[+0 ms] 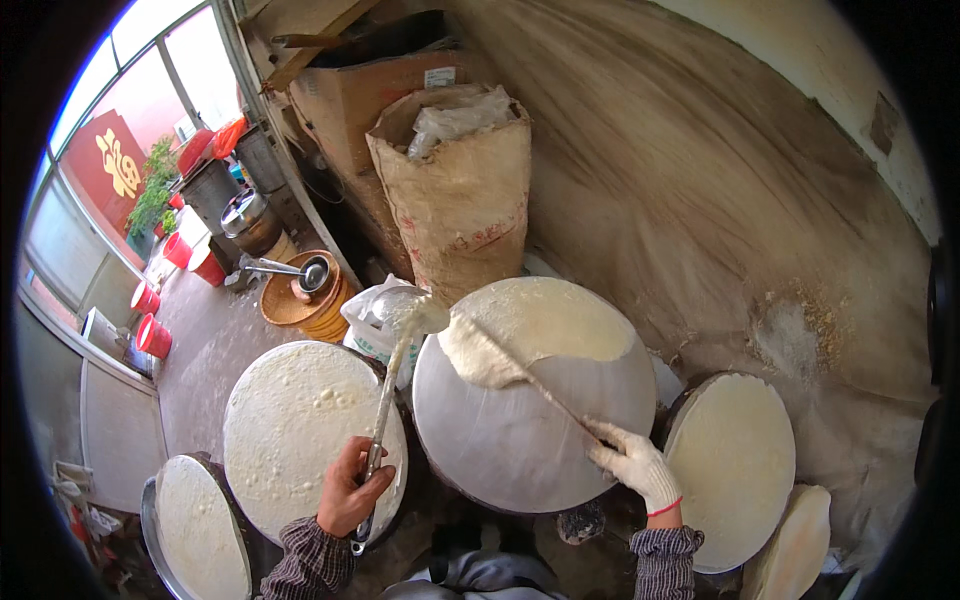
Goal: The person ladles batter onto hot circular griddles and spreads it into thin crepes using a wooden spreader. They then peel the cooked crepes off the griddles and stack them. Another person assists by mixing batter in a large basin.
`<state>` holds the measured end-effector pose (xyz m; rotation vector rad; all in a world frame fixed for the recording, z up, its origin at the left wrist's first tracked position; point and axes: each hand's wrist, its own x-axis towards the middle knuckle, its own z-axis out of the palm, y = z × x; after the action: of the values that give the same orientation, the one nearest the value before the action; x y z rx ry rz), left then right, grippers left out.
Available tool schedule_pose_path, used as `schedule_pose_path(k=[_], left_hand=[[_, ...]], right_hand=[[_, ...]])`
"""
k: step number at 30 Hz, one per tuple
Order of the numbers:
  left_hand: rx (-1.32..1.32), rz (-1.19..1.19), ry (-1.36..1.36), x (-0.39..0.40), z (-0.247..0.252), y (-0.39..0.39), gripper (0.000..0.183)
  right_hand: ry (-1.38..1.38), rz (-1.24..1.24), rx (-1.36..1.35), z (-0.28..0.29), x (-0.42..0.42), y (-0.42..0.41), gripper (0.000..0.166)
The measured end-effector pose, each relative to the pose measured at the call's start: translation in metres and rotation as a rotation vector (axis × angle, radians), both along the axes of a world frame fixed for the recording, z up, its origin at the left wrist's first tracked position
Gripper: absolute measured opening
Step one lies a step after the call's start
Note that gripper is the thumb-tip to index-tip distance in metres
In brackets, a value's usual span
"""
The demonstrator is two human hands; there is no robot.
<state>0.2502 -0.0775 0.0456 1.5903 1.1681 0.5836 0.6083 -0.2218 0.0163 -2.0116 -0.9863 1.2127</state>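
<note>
My bare left hand [352, 480] grips the handle of a long metal ladle [390, 382], whose batter-coated bowl hangs at the near-left edge of the middle round griddle [532, 442]. In a white knit glove with a red cuff edge, my right hand [630, 459] holds a thin spreading stick [551, 394]. The stick's far end lies in pale batter [547, 322], which covers the far part of this griddle; its near part is bare grey. Left of it, a second griddle bears a whole pale round of batter [300, 427] with small bubbles.
Further pale rounds cover a far-left griddle [199, 529] and a right-hand griddle [731, 472]. A pale flatbread [791, 544] lies at lower right. Behind stand a woven sack [465, 202], a white plastic bag [367, 319] and wicker baskets [277, 300] holding another ladle [313, 276].
</note>
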Motion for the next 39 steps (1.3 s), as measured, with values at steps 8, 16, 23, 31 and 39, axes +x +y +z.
schedule_pose_path(k=[8, 16, 23, 31, 39], left_hand=[[-0.094, -0.005, -0.072, 0.005, 0.011, -0.003, 0.023], [-0.135, 0.008, -0.123, -0.003, 0.01, -0.015, 0.022], [-0.154, 0.006, -0.165, -0.005, 0.01, -0.018, 0.023], [-0.351, -0.037, -0.341, 0.005, 0.021, -0.018, 0.024], [-0.358, 0.004, -0.359, -0.004, 0.022, -0.031, 0.024]], right_hand=[[-0.218, 0.186, 0.125, 0.008, -0.017, -0.035, 0.04], [-0.407, 0.187, 0.06, 0.011, -0.016, 0.038, 0.038], [0.124, 0.053, -0.01, 0.019, 0.004, -0.006, 0.039], [-0.14, 0.242, 0.079, 0.002, -0.003, -0.05, 0.04], [-0.382, 0.295, -0.028, 0.01, -0.008, 0.025, 0.043]])
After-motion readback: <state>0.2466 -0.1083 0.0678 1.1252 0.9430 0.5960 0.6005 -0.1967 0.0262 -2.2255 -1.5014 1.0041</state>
